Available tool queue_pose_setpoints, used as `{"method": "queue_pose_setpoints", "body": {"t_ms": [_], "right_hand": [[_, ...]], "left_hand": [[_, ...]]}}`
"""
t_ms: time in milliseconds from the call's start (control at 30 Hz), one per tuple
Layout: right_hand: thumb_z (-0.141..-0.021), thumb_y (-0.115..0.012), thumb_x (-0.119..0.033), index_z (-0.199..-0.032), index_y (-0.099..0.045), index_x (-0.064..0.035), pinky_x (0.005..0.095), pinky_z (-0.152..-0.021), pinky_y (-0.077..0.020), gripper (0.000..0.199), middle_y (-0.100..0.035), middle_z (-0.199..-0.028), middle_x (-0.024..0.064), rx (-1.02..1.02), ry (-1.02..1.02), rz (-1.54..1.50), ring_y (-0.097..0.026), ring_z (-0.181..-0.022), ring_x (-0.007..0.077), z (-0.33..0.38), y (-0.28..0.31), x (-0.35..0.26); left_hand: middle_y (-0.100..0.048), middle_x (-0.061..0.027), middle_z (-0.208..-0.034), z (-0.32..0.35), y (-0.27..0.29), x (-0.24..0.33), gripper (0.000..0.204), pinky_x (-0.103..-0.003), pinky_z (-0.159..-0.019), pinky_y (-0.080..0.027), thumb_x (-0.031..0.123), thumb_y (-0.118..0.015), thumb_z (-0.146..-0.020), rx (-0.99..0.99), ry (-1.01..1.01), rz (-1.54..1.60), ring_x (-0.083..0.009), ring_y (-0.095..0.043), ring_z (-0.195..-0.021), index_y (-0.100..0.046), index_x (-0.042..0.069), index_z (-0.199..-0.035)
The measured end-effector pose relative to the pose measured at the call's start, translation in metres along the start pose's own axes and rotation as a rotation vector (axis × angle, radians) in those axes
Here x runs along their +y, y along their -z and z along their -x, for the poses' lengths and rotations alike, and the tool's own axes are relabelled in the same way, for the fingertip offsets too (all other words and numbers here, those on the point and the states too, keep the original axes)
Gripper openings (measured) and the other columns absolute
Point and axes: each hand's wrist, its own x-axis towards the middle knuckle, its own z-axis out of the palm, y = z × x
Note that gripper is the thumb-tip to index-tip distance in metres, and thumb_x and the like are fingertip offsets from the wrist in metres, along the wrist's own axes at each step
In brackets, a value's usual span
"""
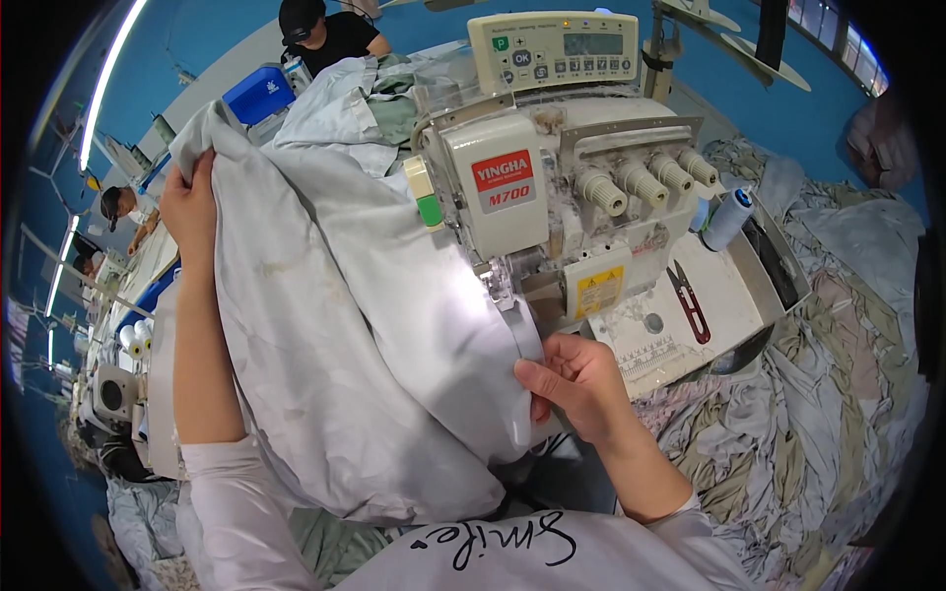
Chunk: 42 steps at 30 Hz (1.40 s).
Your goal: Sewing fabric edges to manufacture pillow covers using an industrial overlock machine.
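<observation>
The person's left hand has its grip closed on the far left edge of the pale grey cloth, holding it raised. The right hand pinches the cloth's right edge between thumb and fingers, just on the near side of the sewing machine. The cloth hangs between the 2 hands. Red-handled snips lie on the tabletop at right, near a blue thread spool; crumpled fabric heaps beyond its right edge.
</observation>
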Motion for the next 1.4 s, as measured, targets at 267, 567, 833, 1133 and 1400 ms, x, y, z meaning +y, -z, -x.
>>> {"method": "queue_pose_setpoints", "body": {"t_ms": [267, 567, 833, 1133, 1400], "right_hand": [[-0.080, -0.066, -0.009, -0.066, -0.048, -0.0055, 0.0203, -0.043, -0.0427, 0.023, -0.054, -0.056, 0.0014, 0.018, -0.009, -0.017, -0.053, -0.046, 0.0083, 0.002, -0.004, -0.001], [-0.080, -0.066, -0.010, -0.068, -0.051, -0.0054, 0.0185, -0.040, -0.0368, 0.020, -0.053, -0.055, -0.0003, 0.052, -0.028, 0.078, -0.051, -0.044, 0.0067, 0.003, -0.003, -0.006], [-0.080, -0.066, -0.014, -0.075, -0.058, -0.0030, 0.0175, -0.037, -0.0330, 0.014, -0.053, -0.057, -0.0013, 0.017, -0.057, 0.087, -0.044, -0.041, 0.0039, 0.006, -0.014, -0.013], [-0.085, -0.058, -0.017, -0.081, -0.059, -0.0029, 0.0182, -0.037, -0.0348, 0.015, -0.056, -0.060, 0.0009, 0.068, -0.045, 0.150, -0.046, -0.041, 0.0051, 0.007, -0.005, -0.008], [-0.091, -0.047, -0.032, -0.082, -0.058, -0.0032, 0.0192, -0.041, -0.0354, 0.032, -0.058, -0.063, 0.0042, 0.089, 0.032, 0.068, -0.049, -0.046, 0.0074, 0.009, -0.006, 0.002]], "left_hand": [[-0.065, -0.0137, -0.080, -0.073, -0.018, -0.011, 0.045, -0.031, -0.068, -0.045, 0.048, -0.058, -0.079, 0.006, -0.008, -0.072, -0.0266, -0.063, -0.078, -0.064, 0.009, -0.101], [-0.065, -0.0140, -0.088, -0.152, -0.021, -0.002, 0.047, -0.036, -0.073, -0.046, 0.052, -0.050, -0.080, 0.085, -0.136, -0.261, -0.0309, -0.061, -0.085, -0.063, 0.014, -0.103], [-0.060, -0.0129, -0.108, -0.190, -0.018, -0.027, 0.047, -0.039, -0.083, -0.044, 0.043, -0.058, -0.080, 0.255, -0.312, -0.396, -0.0267, -0.057, -0.101, -0.056, 0.012, -0.115], [-0.047, -0.0100, -0.126, 0.151, 0.069, 0.210, 0.060, -0.037, -0.094, -0.040, 0.019, -0.069, -0.065, -1.151, -0.946, 0.404, -0.0256, -0.046, -0.116, -0.050, 0.003, -0.120], [-0.056, -0.0029, -0.095, 0.179, 0.044, 0.193, 0.034, -0.029, -0.064, -0.049, 0.010, -0.064, -0.056, -0.685, -0.897, 0.335, -0.0199, -0.054, -0.082, -0.065, 0.010, -0.090]]}}
